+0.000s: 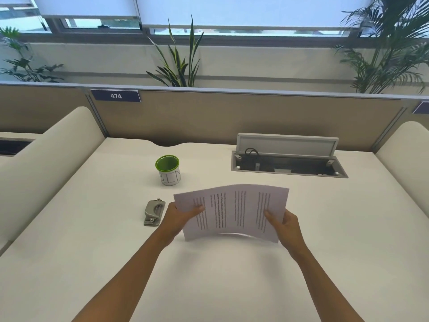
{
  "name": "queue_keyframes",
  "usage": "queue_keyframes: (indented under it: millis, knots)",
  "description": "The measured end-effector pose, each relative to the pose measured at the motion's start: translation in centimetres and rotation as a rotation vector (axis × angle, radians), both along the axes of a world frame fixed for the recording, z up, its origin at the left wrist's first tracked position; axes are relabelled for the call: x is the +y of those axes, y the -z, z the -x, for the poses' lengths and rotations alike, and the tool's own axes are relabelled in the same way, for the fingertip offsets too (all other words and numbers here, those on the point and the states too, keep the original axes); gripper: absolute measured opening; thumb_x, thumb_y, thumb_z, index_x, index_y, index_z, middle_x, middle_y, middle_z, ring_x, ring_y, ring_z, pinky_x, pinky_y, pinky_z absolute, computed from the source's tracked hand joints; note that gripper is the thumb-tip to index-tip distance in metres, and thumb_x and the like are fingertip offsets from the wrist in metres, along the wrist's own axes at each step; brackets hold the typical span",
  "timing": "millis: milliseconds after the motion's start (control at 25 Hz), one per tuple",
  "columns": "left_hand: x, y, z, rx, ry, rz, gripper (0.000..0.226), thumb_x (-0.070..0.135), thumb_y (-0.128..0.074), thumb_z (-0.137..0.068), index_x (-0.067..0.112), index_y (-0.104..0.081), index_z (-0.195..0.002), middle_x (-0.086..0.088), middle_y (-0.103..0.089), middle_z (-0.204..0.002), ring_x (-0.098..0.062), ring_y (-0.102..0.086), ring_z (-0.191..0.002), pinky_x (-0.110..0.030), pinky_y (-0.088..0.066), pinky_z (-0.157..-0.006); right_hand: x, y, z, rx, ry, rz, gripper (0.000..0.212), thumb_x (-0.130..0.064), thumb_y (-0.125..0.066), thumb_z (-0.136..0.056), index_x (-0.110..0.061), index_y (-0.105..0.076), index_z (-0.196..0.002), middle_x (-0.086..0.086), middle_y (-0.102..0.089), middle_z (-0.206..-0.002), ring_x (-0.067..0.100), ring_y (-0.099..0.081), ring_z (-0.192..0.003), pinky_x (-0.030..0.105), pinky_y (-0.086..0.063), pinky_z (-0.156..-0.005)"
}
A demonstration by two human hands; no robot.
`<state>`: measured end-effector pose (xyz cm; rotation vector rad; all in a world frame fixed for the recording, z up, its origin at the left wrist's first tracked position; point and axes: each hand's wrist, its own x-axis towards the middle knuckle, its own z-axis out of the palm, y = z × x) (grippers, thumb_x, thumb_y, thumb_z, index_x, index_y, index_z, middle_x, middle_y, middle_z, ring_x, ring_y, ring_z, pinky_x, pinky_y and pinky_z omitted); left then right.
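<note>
**While the left hand and the right hand hold the paper over the desk**

As the paper is held by its two side edges, it bends upward in the middle like a low arch. The left hand pinches the left edge, with the thumb lying on the printed side and the other fingers hidden behind the paper. The right hand pinches the right edge in the same way. The paper is low over the middle of the desk, and I cannot tell whether its lower edge touches the surface.

A grey hole punch lies just beside the left hand, on its outer side. A white cup with a green rim stands farther back. At the right rear, a cable box sunk in the desk has its lid up. The partition behind carries a plate reading 474.
</note>
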<state>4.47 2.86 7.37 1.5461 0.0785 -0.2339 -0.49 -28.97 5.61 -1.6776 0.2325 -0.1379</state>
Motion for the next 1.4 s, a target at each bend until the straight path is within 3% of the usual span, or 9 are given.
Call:
queue_keyframes:
  millis: [120, 360, 560, 800, 920, 1000, 1080, 1200, 1400]
  knots:
    - [-0.1, 1.3, 1.0, 0.020, 0.024, 0.003, 0.030, 0.024, -0.086, -0.077, 0.023, -0.077, -0.106, 0.002, -0.079, -0.109, -0.017, -0.075, -0.101, -0.025, -0.057, -0.078, 0.2, 1.4, 1.2, 0.042, -0.033, -0.012, 0.016, -0.019, -0.067, -0.096, -0.029, -0.072, -0.108, -0.019, -0.079, -0.102, 0.002, -0.075, -0.095, 0.016, -0.060, -0.073]
    - [-0.2, 1.1, 0.8, 0.021, 0.017, 0.016, 0.028, 0.025, -0.087, -0.074, 0.028, -0.078, -0.101, 0.003, -0.079, -0.107, -0.015, -0.076, -0.095, -0.021, -0.059, -0.070, 0.2, 1.3, 0.8, 0.050, -0.026, -0.022, 0.017, -0.018, -0.066, -0.097, -0.025, -0.070, -0.112, -0.015, -0.076, -0.107, -0.004, -0.073, -0.092, 0.013, -0.058, -0.072]
    - [-0.1, 2.0, 1.6, 0.025, 0.071, -0.018, 0.031, 0.021, -0.082, -0.082, 0.027, -0.073, -0.111, 0.004, -0.077, -0.113, -0.014, -0.072, -0.104, -0.028, -0.057, -0.087, -0.1, 3.0, 1.4, 0.139, -0.088, 0.013, 0.027, -0.025, -0.065, -0.098, -0.014, -0.069, -0.123, -0.006, -0.076, -0.117, -0.001, -0.072, -0.101, 0.013, -0.057, -0.076]
    - [-0.3, 0.9, 1.3, 0.077, 0.068, -0.095, 0.018, 0.032, -0.076, -0.087, 0.030, -0.073, -0.105, 0.011, -0.079, -0.103, -0.014, -0.075, -0.097, -0.021, -0.058, -0.073, -0.8, 2.7, 1.0, 0.118, 0.050, -0.054, 0.010, -0.027, -0.075, -0.091, -0.026, -0.078, -0.100, -0.011, -0.081, -0.098, 0.013, -0.075, -0.098, 0.018, -0.058, -0.072]
    - [-1.0, 0.6, 1.7, 0.109, -0.068, 0.041, 0.022, 0.025, -0.077, -0.087, 0.025, -0.073, -0.108, 0.002, -0.079, -0.107, -0.021, -0.075, -0.100, -0.036, -0.060, -0.083, -0.7, 2.9, 1.1, 0.143, 0.223, -0.274, 0.026, -0.028, -0.080, -0.086, -0.019, -0.074, -0.110, 0.001, -0.079, -0.108, 0.023, -0.072, -0.105, 0.038, -0.058, -0.090]
    - [-2.0, 0.6, 2.2, 0.138, -0.156, 0.176, 0.031, 0.018, -0.076, -0.087, 0.019, -0.069, -0.118, -0.005, -0.077, -0.114, -0.027, -0.072, -0.106, -0.049, -0.058, -0.092, -0.1, 3.1, 1.1, 0.148, 0.295, -0.461, 0.041, -0.024, -0.079, -0.088, -0.016, -0.063, -0.125, 0.004, -0.073, -0.121, 0.024, -0.068, -0.114, 0.040, -0.054, -0.097]
    - [-3.2, 0.8, 2.8, 0.202, -0.226, 0.307, 0.038, 0.015, -0.074, -0.088, 0.017, -0.065, -0.125, -0.008, -0.075, -0.119, -0.030, -0.069, -0.111, -0.056, -0.054, -0.097, 1.1, 2.9, 0.9, 0.145, 0.267, -0.572, 0.040, -0.018, -0.071, -0.093, -0.015, -0.059, -0.130, 0.005, -0.070, -0.124, 0.026, -0.066, -0.117, 0.036, -0.054, -0.092]
    - [-5.5, 1.2, 4.0, 0.291, -0.293, 0.463, 0.038, 0.011, -0.073, -0.089, 0.015, -0.064, -0.126, -0.011, -0.073, -0.122, -0.032, -0.067, -0.114, -0.057, -0.051, -0.100, 3.7, 1.4, 0.1, 0.176, 0.143, -0.622, 0.028, -0.021, -0.070, -0.094, -0.020, -0.067, -0.122, 0.002, -0.076, -0.119, 0.017, -0.074, -0.102, 0.031, -0.057, -0.082]
    - [-7.8, 1.6, 5.5, 0.394, -0.353, 0.580, 0.039, 0.011, -0.074, -0.088, 0.016, -0.065, -0.125, -0.009, -0.075, -0.120, -0.030, -0.069, -0.112, -0.046, -0.059, -0.085, 7.0, -0.1, -0.9, 0.157, 0.122, -0.629, 0.032, -0.018, -0.066, -0.097, -0.023, -0.064, -0.129, -0.004, -0.077, -0.119, 0.019, -0.075, -0.106, 0.042, -0.059, -0.087]
